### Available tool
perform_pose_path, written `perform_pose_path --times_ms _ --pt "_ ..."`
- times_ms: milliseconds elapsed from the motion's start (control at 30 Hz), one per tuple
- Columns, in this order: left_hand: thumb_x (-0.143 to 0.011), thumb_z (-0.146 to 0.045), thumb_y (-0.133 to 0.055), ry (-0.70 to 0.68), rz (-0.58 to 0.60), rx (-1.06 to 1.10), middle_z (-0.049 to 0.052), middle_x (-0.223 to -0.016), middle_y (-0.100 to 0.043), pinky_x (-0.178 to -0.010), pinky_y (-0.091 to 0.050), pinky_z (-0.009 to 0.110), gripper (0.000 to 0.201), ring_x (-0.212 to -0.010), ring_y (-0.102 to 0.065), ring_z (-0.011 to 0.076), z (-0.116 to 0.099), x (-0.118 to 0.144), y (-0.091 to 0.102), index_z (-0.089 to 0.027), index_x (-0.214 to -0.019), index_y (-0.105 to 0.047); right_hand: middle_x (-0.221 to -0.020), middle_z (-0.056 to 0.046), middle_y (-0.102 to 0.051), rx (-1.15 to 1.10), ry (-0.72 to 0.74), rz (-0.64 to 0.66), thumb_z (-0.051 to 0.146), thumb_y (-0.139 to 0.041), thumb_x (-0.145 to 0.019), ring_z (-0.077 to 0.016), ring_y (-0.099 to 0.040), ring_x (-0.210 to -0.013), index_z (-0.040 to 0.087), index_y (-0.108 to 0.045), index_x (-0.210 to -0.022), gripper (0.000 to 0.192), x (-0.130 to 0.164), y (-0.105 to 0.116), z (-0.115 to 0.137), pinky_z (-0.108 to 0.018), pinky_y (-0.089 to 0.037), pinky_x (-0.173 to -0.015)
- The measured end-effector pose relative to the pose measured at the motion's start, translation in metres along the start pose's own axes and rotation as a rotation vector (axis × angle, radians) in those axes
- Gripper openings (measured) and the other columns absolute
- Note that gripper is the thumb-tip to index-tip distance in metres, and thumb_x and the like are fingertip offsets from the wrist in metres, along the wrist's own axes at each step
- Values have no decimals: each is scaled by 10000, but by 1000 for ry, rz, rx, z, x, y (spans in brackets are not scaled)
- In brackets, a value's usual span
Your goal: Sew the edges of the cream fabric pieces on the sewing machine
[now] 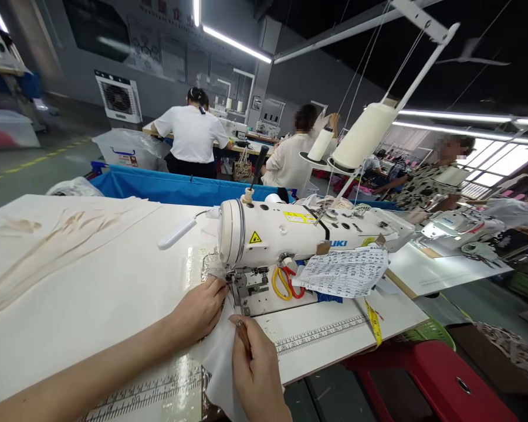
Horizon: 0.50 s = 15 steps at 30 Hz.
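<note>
White fabric (217, 357) lies under the needle area of the sewing machine (290, 234), spilling off the front edge of the table (70, 293) toward the person. The left hand (200, 310) rests on the cloth just left of the presser foot (242, 290), fingers curled and pressed down with the tips at the foot, apparently to keep the piece flat and steady there. The right hand (257, 366) is closed in a pinch around a thin brown-handled tool (243, 334), its tip aimed up at the needle zone, a grip that suits fine work close to the stitch line. Whether the tool's tip touches the cloth cannot be told. Yellow-handled scissors (282, 282) and a printed sheet of paper (343, 271) sit on the machine bed to the right, within reach. A yellow measuring tape (373, 321) hangs over the table edge. Other people work at benches further back
</note>
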<state>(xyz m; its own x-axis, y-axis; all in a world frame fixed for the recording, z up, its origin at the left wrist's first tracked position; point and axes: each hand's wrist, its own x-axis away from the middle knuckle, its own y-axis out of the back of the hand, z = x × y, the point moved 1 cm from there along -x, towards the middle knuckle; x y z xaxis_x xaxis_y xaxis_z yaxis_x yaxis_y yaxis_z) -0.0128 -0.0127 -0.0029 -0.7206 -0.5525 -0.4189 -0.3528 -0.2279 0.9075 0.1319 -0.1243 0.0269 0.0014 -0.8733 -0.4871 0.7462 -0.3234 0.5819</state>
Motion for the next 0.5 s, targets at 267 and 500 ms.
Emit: perform_pose_path --times_ms 267,500 --pt "-890 -46 -452 185 172 -72 105 -953 -626 -629 -529 313 204 -846 -601 246 4 -16 -17 -156 -883 -623 -1025 -14 -731 -73 121 -52 176 -372 -960 -176 -715 -899 272 -558 -1223 336 11 -10 17 -244 -522 -747" --pt "-955 -237 -476 280 -78 469 71 -952 -683 -842 -522 345 223 -945 -614 212 30 -4 -13 -180 -869 -674 -911 -67 -759 160 39 26 239 -300 -1047 -201 -737 -715 164 -578 -1140 302 20 1 -6 -265 -501 -584"
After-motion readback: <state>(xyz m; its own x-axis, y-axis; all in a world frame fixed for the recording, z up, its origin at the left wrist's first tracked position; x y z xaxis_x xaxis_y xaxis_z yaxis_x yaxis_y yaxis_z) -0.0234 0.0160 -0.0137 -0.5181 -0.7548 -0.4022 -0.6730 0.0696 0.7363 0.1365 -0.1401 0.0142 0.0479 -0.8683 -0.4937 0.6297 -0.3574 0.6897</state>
